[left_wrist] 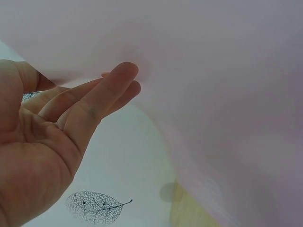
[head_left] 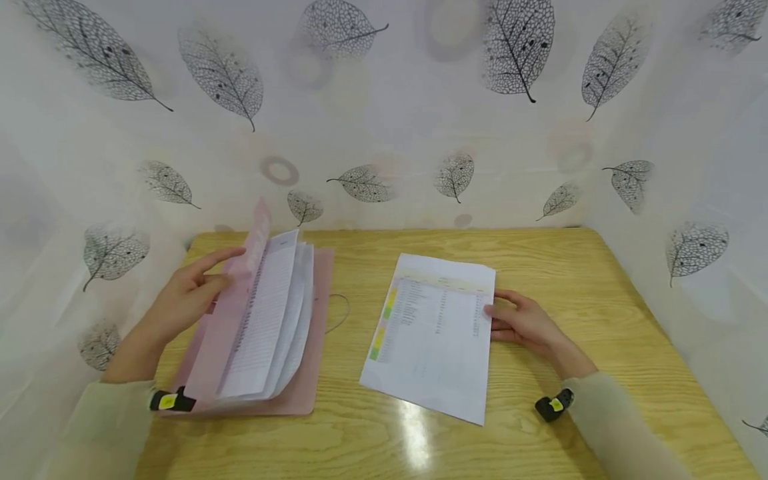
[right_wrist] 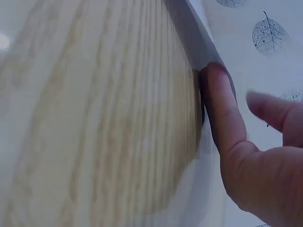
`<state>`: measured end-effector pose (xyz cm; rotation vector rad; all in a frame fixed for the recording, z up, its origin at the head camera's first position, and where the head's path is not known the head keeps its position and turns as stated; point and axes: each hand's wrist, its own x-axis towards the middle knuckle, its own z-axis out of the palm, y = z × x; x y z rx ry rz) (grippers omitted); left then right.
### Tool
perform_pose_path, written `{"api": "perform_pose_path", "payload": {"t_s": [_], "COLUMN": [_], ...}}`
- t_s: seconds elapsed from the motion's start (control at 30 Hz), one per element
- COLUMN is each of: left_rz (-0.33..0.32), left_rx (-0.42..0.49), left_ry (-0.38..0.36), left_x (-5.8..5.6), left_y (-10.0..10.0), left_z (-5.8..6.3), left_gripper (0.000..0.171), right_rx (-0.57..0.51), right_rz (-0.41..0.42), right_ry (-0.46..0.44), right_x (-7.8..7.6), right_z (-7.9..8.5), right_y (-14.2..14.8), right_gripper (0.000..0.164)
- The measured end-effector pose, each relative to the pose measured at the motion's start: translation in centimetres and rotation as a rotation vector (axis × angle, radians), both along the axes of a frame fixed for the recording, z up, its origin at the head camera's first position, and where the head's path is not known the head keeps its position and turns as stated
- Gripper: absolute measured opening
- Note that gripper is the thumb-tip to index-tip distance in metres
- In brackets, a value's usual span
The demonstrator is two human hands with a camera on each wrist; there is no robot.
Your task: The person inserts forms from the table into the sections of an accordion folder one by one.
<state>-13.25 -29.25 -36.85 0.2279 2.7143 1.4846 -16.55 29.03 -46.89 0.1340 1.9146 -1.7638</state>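
On the left of the head view, my left hand holds up the cover of a pink folder, pinching its edge between thumb and fingers. In the left wrist view straight fingers lie against the pink cover. Several sheets fan out inside the folder. To the right, printed paper with yellow and green marks lies on the table. My right hand is at its right edge. The right wrist view shows straight fingers touching the paper's underside, with the blurred thumb apart from it.
A wooden table bears the folder and paper. A thin cord loop sticks out from the folder's right edge. Pale leaf-printed sheeting stands behind the table and at both sides. Black wrist straps sit on both arms.
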Motion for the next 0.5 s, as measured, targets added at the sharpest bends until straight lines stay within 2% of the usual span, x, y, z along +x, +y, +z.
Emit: {"api": "perform_pose_path", "payload": {"t_s": [0.07, 0.3, 0.5], "left_rz": [-0.001, -0.001, 0.000], "left_rx": [0.003, 0.005, 0.005], "left_ry": [-0.001, -0.004, -0.002], "left_x": [0.0, 0.1, 0.1], "left_y": [0.0, 0.1, 0.1], "left_z": [0.0, 0.1, 0.0], "left_gripper": [0.049, 0.049, 0.050], "right_rx": [-0.008, -0.025, -0.039], "right_rz": [0.002, -0.016, -0.004], "right_ry": [0.002, -0.006, 0.038], "right_x": [-0.1, -0.4, -0.7], "right_z": [0.0, 0.0, 0.4], "right_y": [-0.4, -1.9, -3.6], "right_gripper": [0.072, 0.058, 0.049]}}
